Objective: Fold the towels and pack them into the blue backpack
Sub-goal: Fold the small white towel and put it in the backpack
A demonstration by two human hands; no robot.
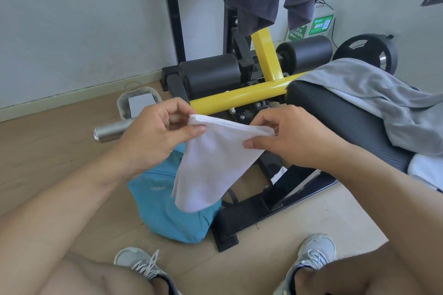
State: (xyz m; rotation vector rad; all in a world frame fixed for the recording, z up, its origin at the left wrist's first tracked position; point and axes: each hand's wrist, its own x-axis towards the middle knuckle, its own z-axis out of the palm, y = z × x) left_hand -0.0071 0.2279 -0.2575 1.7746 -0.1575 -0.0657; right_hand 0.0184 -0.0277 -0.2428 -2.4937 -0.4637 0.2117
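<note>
A small white towel (pixel 211 165) hangs folded in the air at the centre of the head view. My left hand (pixel 155 132) pinches its upper left corner between thumb and fingers. My right hand (pixel 287 136) pinches the upper right corner. Directly below the towel, the blue backpack (pixel 165 213) stands on the wooden floor against the base of a gym bench. A grey towel (pixel 374 100) is draped over the black bench pad at the right. Another white towel (pixel 424 170) lies at the right edge, partly cut off.
A black and yellow gym machine (pixel 261 88) fills the middle, with foam rollers and a steel bar (pixel 112 129) sticking out left. Dark clothes (pixel 259 5) hang from its top. A weight plate (pixel 369 52) sits behind the bench. My shoes (pixel 314 258) stand on the floor below.
</note>
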